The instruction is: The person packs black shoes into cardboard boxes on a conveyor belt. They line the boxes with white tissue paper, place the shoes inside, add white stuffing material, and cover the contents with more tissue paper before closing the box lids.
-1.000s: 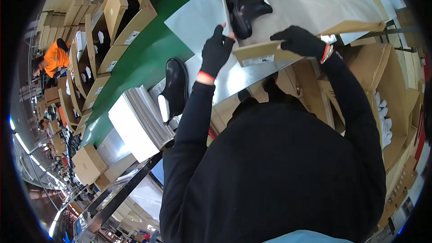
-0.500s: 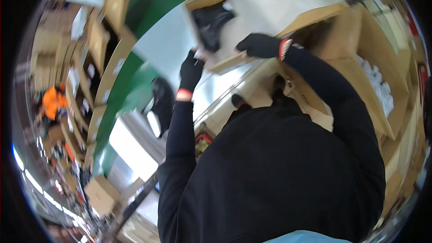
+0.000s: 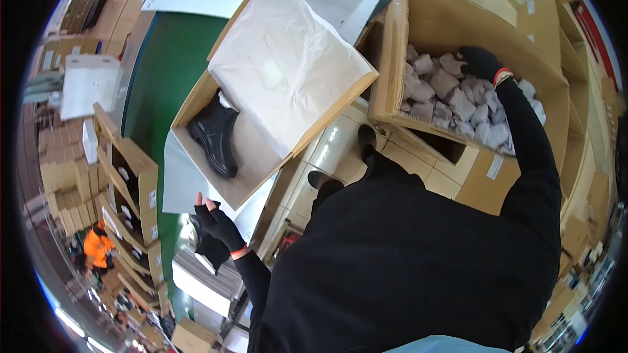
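Our two hands are far apart now. Half a second ago both were by the near edge of the shoe box (image 3: 193, 97). Now our right hand (image 3: 479, 63), in its black glove, has gone off to the big brown carton (image 3: 396, 42) and is down inside it. Its fingers are in among the pale, crumpled lumps (image 3: 445, 85). We cannot tell if they have closed on one.

Our left hand (image 3: 219, 225) stayed on the other side, near the corner of the shoe box. Its fingers are loose and spread, with nothing in them, and two bare tips poke out of the glove. It is in front of the second boot (image 3: 210, 248) and hides part of it, so we cannot tell if they touch. Before, we could see more of that boot. It is beside the stack of white sheets (image 3: 203, 287).

The first boot (image 3: 218, 134) is black and shiny. It still lies on its side in the same end of the open shoe box. The big thin paper (image 3: 281, 72) still covers the other end.

Our view has turned too. The carton was cut into by our arm and sat near the right side, and now we see right into it. The person in orange (image 3: 98, 246) is still far off on the left.
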Demonstrator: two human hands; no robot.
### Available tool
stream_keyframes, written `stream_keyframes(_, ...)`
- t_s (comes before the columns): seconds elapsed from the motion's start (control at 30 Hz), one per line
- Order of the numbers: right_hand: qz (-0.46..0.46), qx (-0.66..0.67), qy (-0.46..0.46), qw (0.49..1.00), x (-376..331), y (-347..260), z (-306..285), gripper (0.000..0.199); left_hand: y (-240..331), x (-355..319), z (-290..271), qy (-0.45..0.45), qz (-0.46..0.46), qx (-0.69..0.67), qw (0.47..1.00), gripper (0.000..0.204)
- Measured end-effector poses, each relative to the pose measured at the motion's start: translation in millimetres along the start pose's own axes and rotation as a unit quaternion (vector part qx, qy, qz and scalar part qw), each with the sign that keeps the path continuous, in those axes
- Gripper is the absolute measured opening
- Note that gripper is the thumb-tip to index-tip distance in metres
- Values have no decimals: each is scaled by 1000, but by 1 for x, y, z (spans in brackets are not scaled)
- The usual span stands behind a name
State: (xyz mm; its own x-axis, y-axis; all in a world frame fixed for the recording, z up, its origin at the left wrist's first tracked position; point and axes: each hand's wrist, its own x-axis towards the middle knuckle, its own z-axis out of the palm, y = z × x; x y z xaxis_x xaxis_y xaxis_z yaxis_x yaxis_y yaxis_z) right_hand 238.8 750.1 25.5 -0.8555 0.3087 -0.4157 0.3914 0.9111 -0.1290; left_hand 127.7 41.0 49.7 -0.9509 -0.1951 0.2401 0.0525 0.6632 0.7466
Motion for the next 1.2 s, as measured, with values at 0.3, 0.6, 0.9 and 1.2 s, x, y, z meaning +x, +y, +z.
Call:
stream_keyframes(0.3,-129,-77,102,983,167,98,265,44,87,-13,15,-48,41,84,995,30)
stream_keyframes(0.6,-8,183,-116,976,139,112,96,57,114,-58,-13,26,-51,9,998,30)
stream_keyframes(0.9,-180,325,239,897,-4,-6,-111,39,173,-26,40,-217,75,-305,924,65)
stream_keyframes(1.2,-345,489,-140,789,-83,-415,-5,34,132,5,9,-291,178,-168,925,91)
